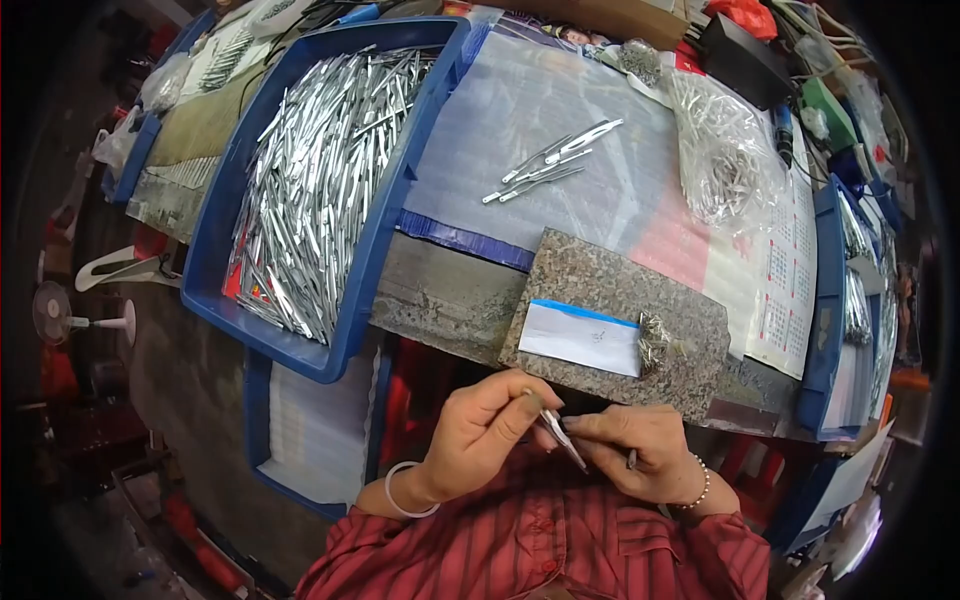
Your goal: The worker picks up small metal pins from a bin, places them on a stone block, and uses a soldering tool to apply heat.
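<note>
Close to my body, my left hand pinches the upper end of a slim silver metal piece, whose exact kind I cannot make out. The piece slants down to the right, between both hands. My right hand has its thumb and fingers closed at the piece's other side. A thin grey rod end sticks out from the curled fingers of that hand. Just beyond the hands lies a speckled stone slab, bearing a white paper pad with a blue edge and a small heap of tiny metal bits.
A deep blue tray full of similar slim silver pieces stands at the left. Several loose ones rest on the plastic-covered bench. Clear plastic bags lie far right, near another blue tray. Lower left is a blue bin.
</note>
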Demonstrator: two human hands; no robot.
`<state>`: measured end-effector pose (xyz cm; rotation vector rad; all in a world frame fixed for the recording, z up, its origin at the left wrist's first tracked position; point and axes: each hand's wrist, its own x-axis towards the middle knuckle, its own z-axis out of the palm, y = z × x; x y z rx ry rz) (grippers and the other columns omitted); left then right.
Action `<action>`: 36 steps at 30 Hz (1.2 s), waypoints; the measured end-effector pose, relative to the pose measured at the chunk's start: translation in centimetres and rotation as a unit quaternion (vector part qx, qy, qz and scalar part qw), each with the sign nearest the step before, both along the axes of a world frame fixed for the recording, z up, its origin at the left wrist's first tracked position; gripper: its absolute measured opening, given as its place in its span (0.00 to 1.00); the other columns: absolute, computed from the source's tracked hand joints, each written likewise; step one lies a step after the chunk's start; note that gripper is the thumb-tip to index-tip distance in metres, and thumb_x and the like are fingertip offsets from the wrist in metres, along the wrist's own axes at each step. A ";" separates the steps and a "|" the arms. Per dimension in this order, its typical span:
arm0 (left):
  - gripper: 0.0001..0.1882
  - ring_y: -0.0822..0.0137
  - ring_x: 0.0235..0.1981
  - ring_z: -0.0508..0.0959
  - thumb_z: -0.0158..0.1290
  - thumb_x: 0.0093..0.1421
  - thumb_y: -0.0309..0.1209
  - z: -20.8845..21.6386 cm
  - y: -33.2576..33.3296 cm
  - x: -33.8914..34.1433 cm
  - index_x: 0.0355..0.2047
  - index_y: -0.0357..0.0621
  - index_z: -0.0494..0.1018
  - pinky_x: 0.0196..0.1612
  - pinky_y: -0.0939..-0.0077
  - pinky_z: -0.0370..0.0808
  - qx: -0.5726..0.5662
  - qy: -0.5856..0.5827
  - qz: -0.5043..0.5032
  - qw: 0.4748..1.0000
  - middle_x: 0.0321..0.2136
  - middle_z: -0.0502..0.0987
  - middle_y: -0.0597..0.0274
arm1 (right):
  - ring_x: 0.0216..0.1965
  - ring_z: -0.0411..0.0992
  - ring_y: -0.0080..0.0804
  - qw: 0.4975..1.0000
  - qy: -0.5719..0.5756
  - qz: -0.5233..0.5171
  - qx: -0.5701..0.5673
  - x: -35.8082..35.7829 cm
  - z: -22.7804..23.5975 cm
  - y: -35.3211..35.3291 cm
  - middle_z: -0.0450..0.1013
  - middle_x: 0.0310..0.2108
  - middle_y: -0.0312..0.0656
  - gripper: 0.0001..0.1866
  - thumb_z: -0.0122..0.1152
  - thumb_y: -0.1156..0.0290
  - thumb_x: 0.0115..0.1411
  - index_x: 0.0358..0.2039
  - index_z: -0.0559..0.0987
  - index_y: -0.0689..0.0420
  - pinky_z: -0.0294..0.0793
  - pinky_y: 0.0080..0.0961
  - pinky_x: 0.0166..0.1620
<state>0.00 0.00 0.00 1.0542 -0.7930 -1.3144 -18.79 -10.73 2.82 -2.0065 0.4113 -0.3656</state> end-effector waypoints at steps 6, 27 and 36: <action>0.11 0.76 0.29 0.78 0.45 0.69 0.29 -0.3 -0.2 0.1 0.41 0.33 0.73 0.35 0.84 0.74 0.010 -0.025 0.031 0.999 0.31 0.76 0.62 | 0.23 0.76 0.32 0.996 -0.032 -0.049 -0.063 2.0 0.0 0.9 0.76 0.27 0.41 0.20 0.69 0.76 0.51 0.45 0.77 0.62 0.74 0.25 0.24; 0.10 0.51 0.31 0.79 0.50 0.63 0.30 0.3 -0.9 7.1 0.38 0.36 0.76 0.34 0.67 0.74 0.050 -0.229 -0.283 0.930 0.28 0.78 0.48 | 0.19 0.64 0.19 0.917 -0.042 0.114 -0.381 3.7 -0.6 -0.8 0.62 0.20 0.31 0.09 0.63 0.68 0.51 0.33 0.79 0.57 0.62 0.17 0.18; 0.09 0.66 0.22 0.75 0.51 0.62 0.27 -0.5 -2.5 8.9 0.37 0.33 0.76 0.28 0.74 0.71 0.098 -0.294 -0.106 0.945 0.21 0.76 0.53 | 0.31 0.77 0.47 0.988 -0.025 -0.103 -0.109 2.6 1.5 -3.0 0.77 0.38 0.48 0.28 0.37 0.50 0.69 0.43 0.77 0.62 0.75 0.34 0.35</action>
